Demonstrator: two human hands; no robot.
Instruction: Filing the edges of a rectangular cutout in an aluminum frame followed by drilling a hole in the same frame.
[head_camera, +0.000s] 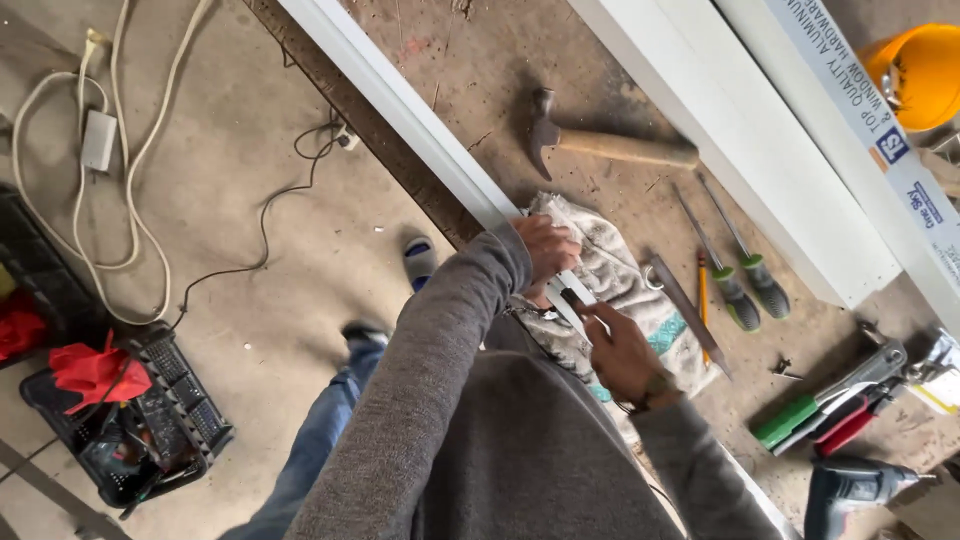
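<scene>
flanking both hands (585, 300): hammer (600, 142), screwdrivers (745, 275), pencil (702, 300), rag (620, 285)

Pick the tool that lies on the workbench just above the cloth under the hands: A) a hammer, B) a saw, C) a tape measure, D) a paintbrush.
A: a hammer with a wooden handle lies on the workbench just above the cloth, while both hands work on the white strip.

Bare bench between hammer (600, 143) and screwdrivers (745, 270); white profile (400, 100) walls the left.
</scene>
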